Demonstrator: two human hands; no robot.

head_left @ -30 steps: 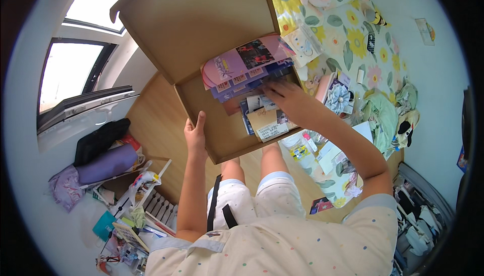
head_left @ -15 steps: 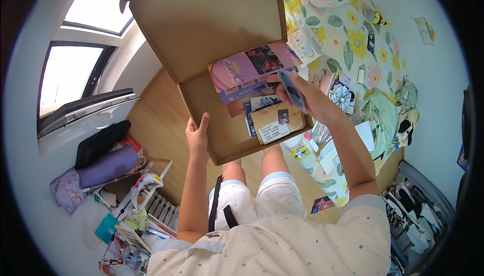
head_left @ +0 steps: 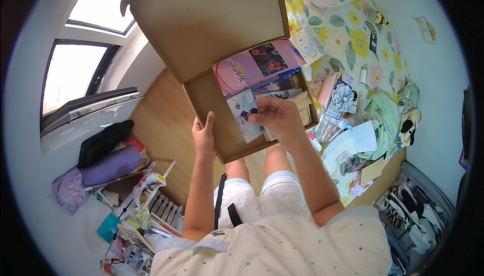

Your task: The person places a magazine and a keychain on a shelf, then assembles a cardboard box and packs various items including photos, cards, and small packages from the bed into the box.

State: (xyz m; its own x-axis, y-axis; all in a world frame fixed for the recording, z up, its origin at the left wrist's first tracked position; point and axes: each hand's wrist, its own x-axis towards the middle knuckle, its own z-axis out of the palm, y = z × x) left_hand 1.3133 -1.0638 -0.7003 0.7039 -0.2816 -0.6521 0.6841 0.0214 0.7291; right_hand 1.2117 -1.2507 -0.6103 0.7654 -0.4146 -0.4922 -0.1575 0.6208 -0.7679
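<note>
An opened brown cardboard box (head_left: 200, 93) is held up in front of me, its lid (head_left: 212, 24) raised away from me. My left hand (head_left: 203, 136) grips the box's left wall, thumb up over the rim. Between the thumb and fingers of my right hand (head_left: 280, 119), over the inside of the box, is a pale blue-and-white printed card (head_left: 243, 104). A pink-purple printed sheet (head_left: 233, 75) lies along the far side of the box. Kraft-paper pieces (head_left: 303, 104) show beyond my right hand, which partly hides them and other printed cards.
At right is a bed with a flowered sheet (head_left: 335, 21), bearing a blue ribbon flower (head_left: 343, 99), papers (head_left: 364, 136) and a green cloth (head_left: 383, 122). An open window (head_left: 75, 74), a purple roll (head_left: 111, 166) and a cluttered shelf are on the left.
My right hand has brought the card leftward and down from the box's right side, turning its printed face into view. The box has shifted slightly right, still in my left hand.
</note>
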